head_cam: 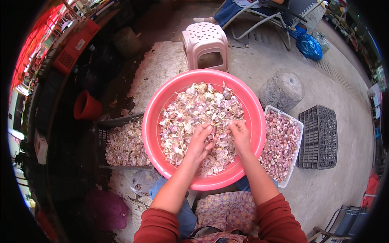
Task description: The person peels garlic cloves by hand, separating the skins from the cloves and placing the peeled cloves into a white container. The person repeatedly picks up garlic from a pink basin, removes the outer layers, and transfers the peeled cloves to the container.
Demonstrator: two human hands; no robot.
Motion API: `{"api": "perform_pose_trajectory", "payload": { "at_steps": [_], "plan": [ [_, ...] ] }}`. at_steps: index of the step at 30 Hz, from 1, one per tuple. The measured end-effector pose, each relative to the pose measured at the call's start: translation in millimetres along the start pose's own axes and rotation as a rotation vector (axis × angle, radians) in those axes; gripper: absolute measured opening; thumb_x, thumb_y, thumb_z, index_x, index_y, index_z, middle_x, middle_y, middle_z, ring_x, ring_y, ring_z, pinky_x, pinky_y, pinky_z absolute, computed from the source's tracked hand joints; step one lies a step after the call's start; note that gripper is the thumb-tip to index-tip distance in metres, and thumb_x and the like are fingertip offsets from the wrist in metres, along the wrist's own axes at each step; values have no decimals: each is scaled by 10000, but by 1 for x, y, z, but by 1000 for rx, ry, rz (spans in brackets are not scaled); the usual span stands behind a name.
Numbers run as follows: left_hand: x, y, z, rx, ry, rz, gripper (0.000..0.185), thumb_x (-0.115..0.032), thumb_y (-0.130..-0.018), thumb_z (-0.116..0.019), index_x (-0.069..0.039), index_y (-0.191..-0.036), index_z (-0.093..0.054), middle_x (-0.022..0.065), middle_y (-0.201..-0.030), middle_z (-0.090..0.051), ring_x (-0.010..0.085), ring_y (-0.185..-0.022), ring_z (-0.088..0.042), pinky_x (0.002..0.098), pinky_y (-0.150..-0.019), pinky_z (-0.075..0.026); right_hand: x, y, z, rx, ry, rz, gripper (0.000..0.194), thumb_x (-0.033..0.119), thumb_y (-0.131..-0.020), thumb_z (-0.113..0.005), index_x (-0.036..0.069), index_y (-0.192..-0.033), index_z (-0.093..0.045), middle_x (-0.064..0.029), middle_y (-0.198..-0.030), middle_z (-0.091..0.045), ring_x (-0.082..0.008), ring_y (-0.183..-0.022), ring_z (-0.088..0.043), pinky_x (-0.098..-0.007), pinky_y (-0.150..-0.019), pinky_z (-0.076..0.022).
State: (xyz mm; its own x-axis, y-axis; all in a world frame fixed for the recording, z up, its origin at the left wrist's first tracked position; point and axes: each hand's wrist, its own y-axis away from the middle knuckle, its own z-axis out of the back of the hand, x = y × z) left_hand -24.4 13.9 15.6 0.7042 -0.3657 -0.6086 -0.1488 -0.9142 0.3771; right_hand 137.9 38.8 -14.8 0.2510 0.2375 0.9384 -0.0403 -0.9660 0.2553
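Observation:
A wide pink plastic basin (153, 100) stands before me, heaped with garlic skins (182, 124) and a few whole garlic bulbs (200, 88) at its far side. Over the heap, my left hand (200, 141) grips a purple garlic clove (214, 130) between thumb and fingers, with more purple garlic showing against the palm. My right hand (239, 133) is just to the right, apart from the left. Its thumb and fingertips are pinched together on a small pale bit, perhaps garlic skin, too small to tell for sure.
Right of the basin sits a white tray (299, 142) of purple cloves, then a black plastic crate (317, 136) and a stone block (281, 89). At left is a dark crate (121, 118) of garlic skins. A pink plastic stool (205, 39) stands beyond; a person (231, 13) sits behind it.

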Motion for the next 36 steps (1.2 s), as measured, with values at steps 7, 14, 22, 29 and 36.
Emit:
{"api": "perform_pose_trajectory", "payload": {
  "at_steps": [7,14,22,29,36],
  "plan": [
    [10,3,-8,-131,-203,-156,168,-138,-933,-598,-60,-1076,-559,37,-887,-602,91,-638,-558,160,-411,-343,-6,18,-24,230,-632,-416,597,525,-971,-422,56,-1340,-416,-107,-1281,-509,-216,-1135,-517,-378,-988,-438],
    [24,13,-24,-133,-1197,-929,250,-103,-812,-677,-49,-1053,-636,111,-1036,-608,237,-959,-568,365,-848,-448,-9,37,-41,340,-999,-404,491,452,-1011,-368,65,-1292,-480,-64,-1219,-548,-171,-1126,-534,-342,-980,-454],
    [29,18,-27,50,-1272,-997,287,-61,-802,-636,-7,-1083,-612,163,-1177,-584,328,-1155,-521,422,-1004,-386,-6,42,-31,234,-1076,-486,379,451,-1001,-403,129,-1137,-550,-37,-1051,-577,-157,-966,-573,-335,-849,-506],
    [77,10,-68,174,-986,-712,282,-120,-884,-570,8,-1133,-598,176,-1241,-555,304,-1215,-495,392,-1027,-375,8,38,28,79,-1078,-427,227,295,-983,-498,99,-1075,-567,-43,-988,-584,-168,-932,-574,-335,-855,-505],
    [158,2,-133,412,-513,-243,382,-111,-960,-504,-29,-1331,-461,119,-1349,-459,196,-1239,-449,333,-1050,-353,38,42,171,186,-840,-346,283,274,-973,-510,89,-1181,-563,-86,-1086,-618,-216,-990,-610,-404,-877,-522]
  ]
}}
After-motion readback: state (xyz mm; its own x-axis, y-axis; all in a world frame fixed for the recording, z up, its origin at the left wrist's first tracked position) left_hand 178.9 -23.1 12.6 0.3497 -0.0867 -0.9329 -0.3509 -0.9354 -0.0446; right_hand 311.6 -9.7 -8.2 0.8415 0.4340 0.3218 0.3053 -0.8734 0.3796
